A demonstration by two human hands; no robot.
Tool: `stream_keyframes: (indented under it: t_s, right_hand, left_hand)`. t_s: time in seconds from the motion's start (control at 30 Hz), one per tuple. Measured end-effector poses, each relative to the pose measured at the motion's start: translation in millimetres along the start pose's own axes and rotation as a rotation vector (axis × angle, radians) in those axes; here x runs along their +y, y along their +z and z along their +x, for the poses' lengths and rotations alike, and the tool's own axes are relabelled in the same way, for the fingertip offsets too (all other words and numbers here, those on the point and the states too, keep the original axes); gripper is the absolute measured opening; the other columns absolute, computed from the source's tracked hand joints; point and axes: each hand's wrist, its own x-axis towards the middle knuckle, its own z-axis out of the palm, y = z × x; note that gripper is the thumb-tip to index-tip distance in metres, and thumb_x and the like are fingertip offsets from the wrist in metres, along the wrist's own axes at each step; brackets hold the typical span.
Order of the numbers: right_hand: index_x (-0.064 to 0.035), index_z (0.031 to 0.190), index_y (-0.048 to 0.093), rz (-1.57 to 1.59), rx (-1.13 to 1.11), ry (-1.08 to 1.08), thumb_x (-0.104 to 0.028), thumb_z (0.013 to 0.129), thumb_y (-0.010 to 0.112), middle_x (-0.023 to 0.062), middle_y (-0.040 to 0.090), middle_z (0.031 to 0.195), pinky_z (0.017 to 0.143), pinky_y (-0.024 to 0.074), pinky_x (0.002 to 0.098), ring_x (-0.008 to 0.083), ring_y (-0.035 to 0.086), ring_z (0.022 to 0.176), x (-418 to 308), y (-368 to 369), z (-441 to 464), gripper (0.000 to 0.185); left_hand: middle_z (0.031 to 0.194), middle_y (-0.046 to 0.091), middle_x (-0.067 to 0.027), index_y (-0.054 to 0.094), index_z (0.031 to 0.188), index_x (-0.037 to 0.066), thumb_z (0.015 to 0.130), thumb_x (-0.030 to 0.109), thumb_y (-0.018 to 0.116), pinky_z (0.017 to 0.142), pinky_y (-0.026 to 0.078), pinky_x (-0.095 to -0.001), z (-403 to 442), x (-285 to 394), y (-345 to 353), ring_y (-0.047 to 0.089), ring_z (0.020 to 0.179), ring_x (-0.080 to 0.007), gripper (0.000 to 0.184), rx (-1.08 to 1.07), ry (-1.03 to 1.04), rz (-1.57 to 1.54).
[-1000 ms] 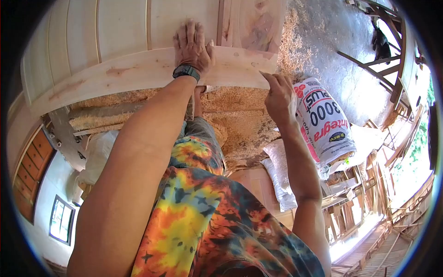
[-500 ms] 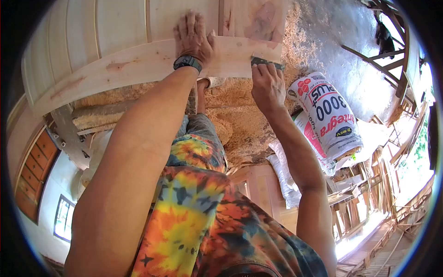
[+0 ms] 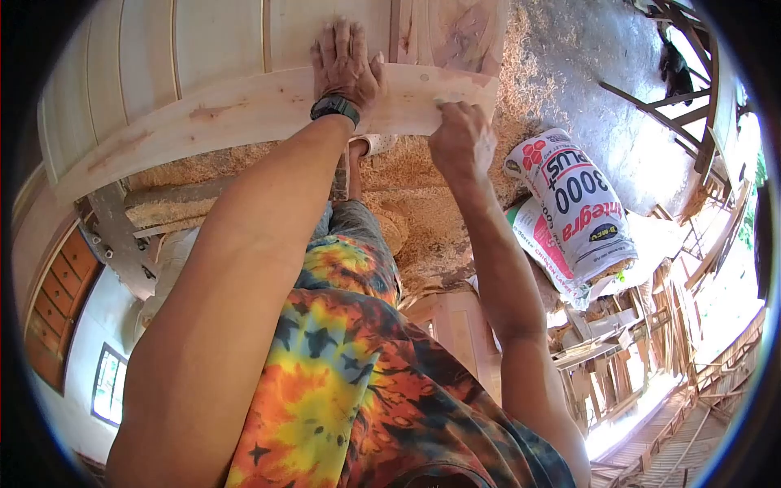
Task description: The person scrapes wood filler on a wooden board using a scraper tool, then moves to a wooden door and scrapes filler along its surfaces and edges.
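Observation:
My left hand (image 3: 348,71) lies flat on the pale wooden panel (image 3: 215,41), its fingers slightly spread across the joint with the long edge board (image 3: 220,107). A dark watch is on that wrist. Over the right part of the edge board, my right hand (image 3: 462,140) is closed, knuckles up. The flat dark blade it grips is mostly hidden behind the fingers in this view. A small round mark shows on the board between the two hands. Reddish-brown grain patches run along the board's left part.
A printed white sack (image 3: 573,203) lies at the right, on other sacks. Wood shavings (image 3: 415,179) cover the floor below the panel. Stacked wood strips (image 3: 622,358) stand at the lower right. A dark wooden frame (image 3: 691,106) is at the upper right.
My right hand has moved left from the board's right end, and the blade seen broadside earlier is now mostly hidden. My left hand has stayed flat on the panel.

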Motion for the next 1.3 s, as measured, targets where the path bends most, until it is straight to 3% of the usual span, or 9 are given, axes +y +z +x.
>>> stream_keyframes:
  t_s: [0.13, 0.33, 0.4, 0.57, 0.63, 0.77, 1.0, 1.1, 1.3]
  right_hand:
    - [-0.0085, 0.100, 0.074, 0.039, -0.130, -0.050, -0.007, 0.079, 0.060, 0.0099, 0.071, 0.098, 0.086, 0.0509, 0.0416, 0.0296, 0.064, 0.098, 5.6, -13.9, -8.7, 0.025]
    - [-0.0075, 0.101, 0.073, -0.003, 0.033, 0.147, -0.007, 0.079, 0.061, 0.0115, 0.070, 0.099, 0.086, 0.0499, 0.0428, 0.0316, 0.062, 0.097, 22.1, -10.8, 12.2, 0.025]
    - [-0.0078, 0.106, 0.072, -0.037, 0.088, -0.061, -0.007, 0.079, 0.062, 0.0102, 0.069, 0.101, 0.086, 0.0489, 0.0421, 0.0298, 0.062, 0.100, 2.1, 2.5, 2.7, 0.029]
    - [-0.0078, 0.106, 0.069, -0.050, -0.094, -0.135, -0.005, 0.077, 0.063, 0.0075, 0.067, 0.100, 0.085, 0.0477, 0.0408, 0.0266, 0.062, 0.100, -11.8, -7.6, 4.1, 0.029]
    - [-0.0071, 0.098, 0.068, -0.020, 0.158, -0.194, -0.007, 0.078, 0.062, 0.0072, 0.066, 0.096, 0.083, 0.0464, 0.0413, 0.0255, 0.061, 0.098, -14.1, -8.1, 17.1, 0.021]
    - [-0.0066, 0.096, 0.068, -0.135, 0.174, -0.268, -0.009, 0.079, 0.062, 0.0070, 0.064, 0.094, 0.082, 0.0449, 0.0416, 0.0253, 0.060, 0.096, -10.5, 20.6, 18.5, 0.019]
    - [-0.0068, 0.102, 0.071, -0.131, -0.024, -0.389, -0.008, 0.080, 0.061, 0.0080, 0.065, 0.099, 0.086, 0.0460, 0.0425, 0.0271, 0.060, 0.101, 6.7, -8.0, 11.8, 0.024]
    - [-0.0116, 0.110, 0.071, 0.004, 0.009, -0.092, -0.006, 0.078, 0.063, 0.0094, 0.066, 0.100, 0.085, 0.0477, 0.0431, 0.0294, 0.061, 0.100, 7.0, -14.1, 22.7, 0.034]
    - [-0.0083, 0.109, 0.071, -0.044, -0.027, -0.026, -0.007, 0.080, 0.060, 0.0115, 0.067, 0.102, 0.087, 0.0480, 0.0438, 0.0316, 0.061, 0.101, -40.4, 8.9, 20.9, 0.031]
  left_hand:
    - [0.159, 0.027, -0.0195, 0.038, 0.148, 0.003, 0.092, 0.030, 0.056, 0.119, 0.018, -0.0592, -2.8, 4.3, -4.6, 0.024, 0.147, -0.0418, 0.065, -0.065, -0.022, 0.001]
    - [0.161, 0.025, -0.0182, 0.035, 0.150, 0.003, 0.092, 0.031, 0.057, 0.119, 0.018, -0.0591, -0.3, 5.3, -3.8, 0.022, 0.148, -0.0408, 0.069, -0.085, -0.029, 0.036]
    - [0.161, 0.025, -0.0179, 0.034, 0.151, 0.003, 0.092, 0.031, 0.056, 0.119, 0.018, -0.0587, 0.5, 5.3, -4.6, 0.022, 0.148, -0.0408, 0.069, -0.111, -0.052, 0.035]
    - [0.160, 0.026, -0.0182, 0.035, 0.151, 0.002, 0.092, 0.031, 0.056, 0.119, 0.018, -0.0585, -0.2, 7.0, -6.7, 0.022, 0.148, -0.0411, 0.068, -0.092, -0.042, 0.011]
    - [0.160, 0.026, -0.0184, 0.035, 0.151, 0.002, 0.093, 0.031, 0.055, 0.119, 0.018, -0.0583, -1.0, 5.0, -7.0, 0.022, 0.148, -0.0413, 0.068, -0.110, -0.055, 0.008]
    - [0.159, 0.027, -0.0187, 0.035, 0.151, 0.002, 0.093, 0.031, 0.054, 0.119, 0.019, -0.0581, -2.1, 8.5, -8.4, 0.022, 0.148, -0.0418, 0.068, -0.094, -0.048, 0.026]
    - [0.162, 0.022, -0.0192, 0.032, 0.152, 0.002, 0.094, 0.034, 0.053, 0.119, 0.018, -0.0595, 0.2, 5.4, -8.4, 0.020, 0.148, -0.0428, 0.070, -0.146, -0.058, 0.008]
    - [0.161, 0.022, -0.0200, 0.031, 0.153, 0.002, 0.094, 0.034, 0.053, 0.120, 0.017, -0.0594, -0.8, 4.9, -7.0, 0.020, 0.149, -0.0429, 0.070, -0.127, -0.062, -0.013]
    - [0.164, 0.018, -0.0163, 0.028, 0.155, 0.005, 0.099, 0.039, 0.046, 0.122, 0.013, -0.0579, -0.7, 4.1, -8.7, 0.015, 0.151, -0.0398, 0.068, -0.186, -0.077, 0.017]
